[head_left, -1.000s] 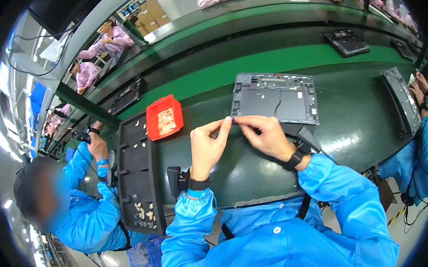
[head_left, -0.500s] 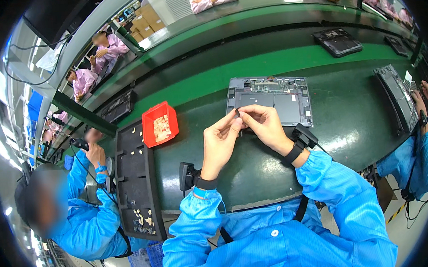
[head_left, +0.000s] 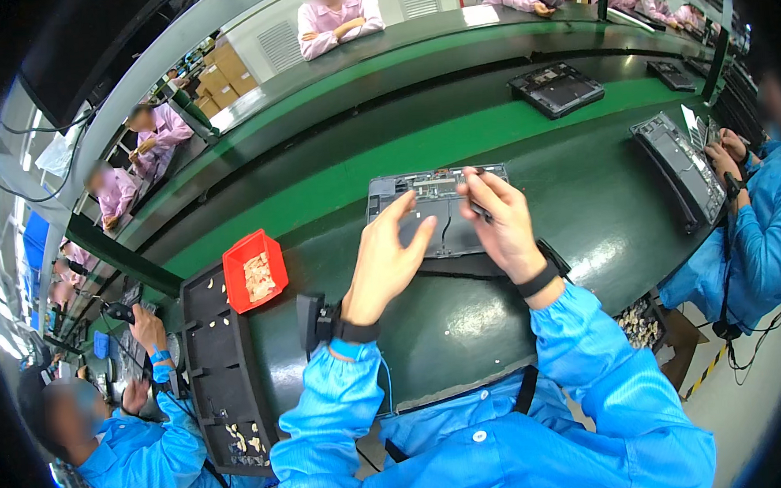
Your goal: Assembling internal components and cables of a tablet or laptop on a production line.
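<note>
Hands above an opened laptop base [head_left: 461, 236]. The fingertips, joined half a second earlier, are now parted: the left hand [head_left: 384, 260] is open, thumb and forefinger spread; the right hand [head_left: 502, 225] has curled fingers, their contents indeterminable. The base lies on a green table [head_left: 422, 331]; left, a red bin [head_left: 238, 292] and black tray [head_left: 215, 355]; far, pink-clad people [head_left: 339, 21].

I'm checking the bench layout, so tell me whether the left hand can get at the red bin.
Probably yes: the left hand is open with nothing visible in it, the red bin sits open-topped to its left, and I see nothing standing between them.
</note>
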`<state>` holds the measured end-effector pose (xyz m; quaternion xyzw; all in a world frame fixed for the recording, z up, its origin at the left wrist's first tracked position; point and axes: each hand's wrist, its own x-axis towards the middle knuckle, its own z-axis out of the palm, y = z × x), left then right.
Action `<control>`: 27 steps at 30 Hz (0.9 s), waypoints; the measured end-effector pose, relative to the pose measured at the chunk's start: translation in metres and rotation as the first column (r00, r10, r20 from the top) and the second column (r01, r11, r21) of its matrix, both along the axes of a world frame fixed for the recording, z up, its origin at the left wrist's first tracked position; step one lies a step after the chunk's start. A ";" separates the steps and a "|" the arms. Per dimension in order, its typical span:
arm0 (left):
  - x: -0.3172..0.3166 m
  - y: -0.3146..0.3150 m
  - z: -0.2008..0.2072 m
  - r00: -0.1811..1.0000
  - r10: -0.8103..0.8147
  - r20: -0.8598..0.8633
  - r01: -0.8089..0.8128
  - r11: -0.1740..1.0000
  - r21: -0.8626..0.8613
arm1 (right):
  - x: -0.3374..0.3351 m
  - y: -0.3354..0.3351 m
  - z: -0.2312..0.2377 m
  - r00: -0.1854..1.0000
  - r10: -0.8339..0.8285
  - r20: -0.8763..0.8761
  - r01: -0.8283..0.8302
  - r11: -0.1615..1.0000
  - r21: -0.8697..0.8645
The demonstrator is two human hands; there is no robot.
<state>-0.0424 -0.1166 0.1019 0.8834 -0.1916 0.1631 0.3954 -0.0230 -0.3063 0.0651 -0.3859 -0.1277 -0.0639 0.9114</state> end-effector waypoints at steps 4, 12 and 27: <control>0.065 -0.026 -0.013 0.974 -0.197 0.116 0.188 0.978 0.086 | -0.057 -0.046 -0.022 0.996 0.031 -0.081 -0.050 0.967 -0.248; 0.093 -0.024 -0.053 0.994 -0.027 0.108 -0.020 0.910 0.413 | -0.146 -0.091 -0.054 0.960 -0.089 -0.266 -0.018 0.927 -0.376; -0.067 0.005 -0.030 0.933 -0.355 -0.053 0.348 0.856 0.383 | -0.138 -0.043 -0.005 0.929 -0.256 -0.266 -0.054 0.618 -0.784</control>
